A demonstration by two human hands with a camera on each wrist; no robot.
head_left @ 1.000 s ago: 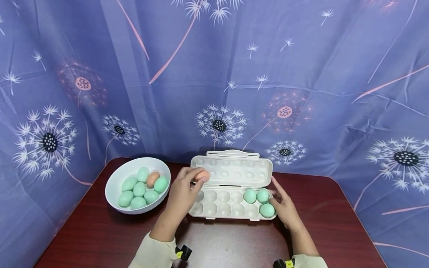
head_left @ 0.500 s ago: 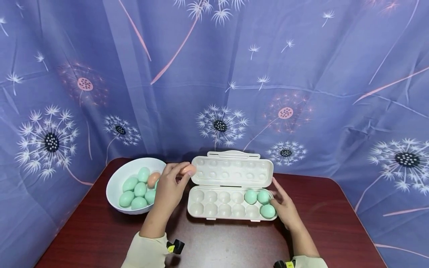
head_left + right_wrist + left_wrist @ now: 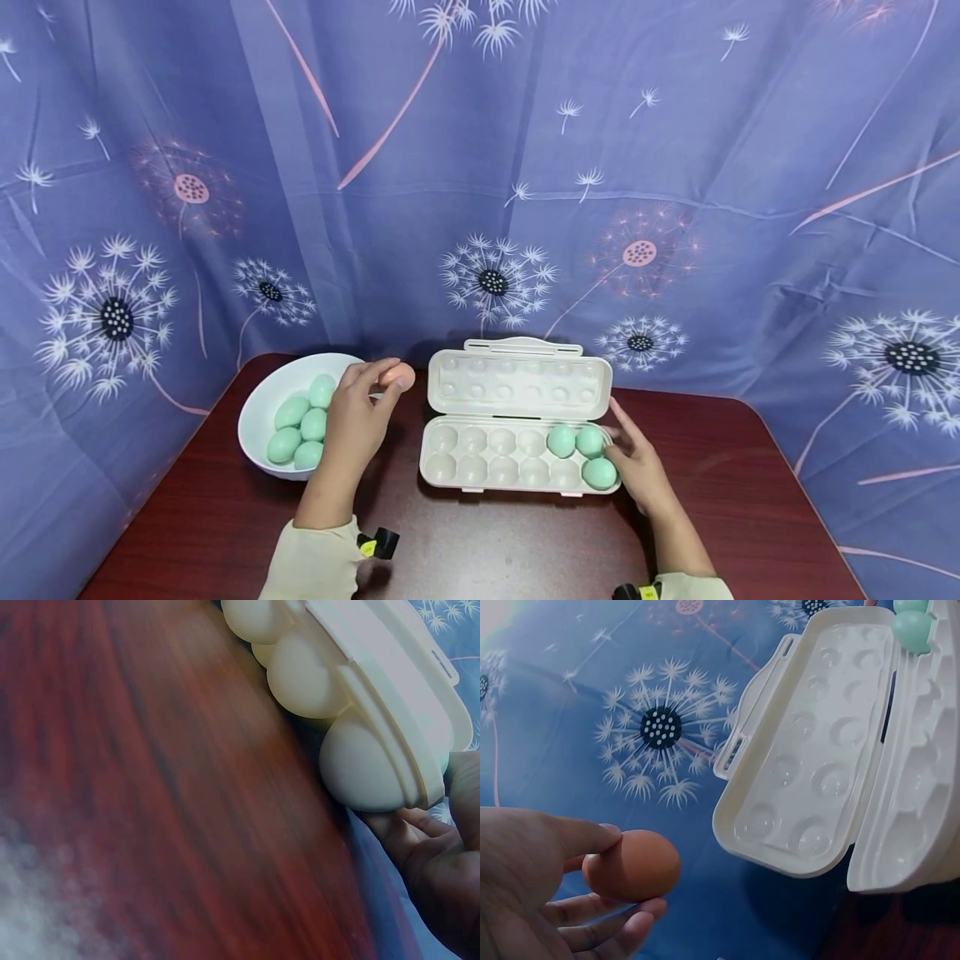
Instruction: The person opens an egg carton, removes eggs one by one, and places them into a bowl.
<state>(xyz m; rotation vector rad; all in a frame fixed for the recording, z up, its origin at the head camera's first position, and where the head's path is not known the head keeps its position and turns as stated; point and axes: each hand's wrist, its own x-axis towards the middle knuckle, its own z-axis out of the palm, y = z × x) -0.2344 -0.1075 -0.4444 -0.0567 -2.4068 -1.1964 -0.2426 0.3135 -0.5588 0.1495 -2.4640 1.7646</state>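
My left hand (image 3: 352, 421) pinches a brown egg (image 3: 397, 376) between thumb and fingers, in the air between bowl and carton. Seen from the left wrist, the egg (image 3: 637, 864) lies against the thumb tip, with fingertips beneath it. The white plastic egg carton (image 3: 503, 472) has its lid (image 3: 517, 379) raised. Several of its cups are empty, and 3 green eggs (image 3: 561, 442) sit at its right end. There my right hand (image 3: 643, 473) grips the carton, its thumb above and fingers below the end cup (image 3: 364, 769) in the right wrist view.
On the left stands a white bowl (image 3: 253, 425) with several green eggs (image 3: 283, 445); my left hand hides its right side. A blue dandelion-print curtain (image 3: 390, 250) hangs right behind the dark red wooden table (image 3: 720, 475).
My left hand has carried the brown egg leftward, from over the carton's left end to beside the bowl, now covering part of the bowl. My right hand and the carton keep their place.
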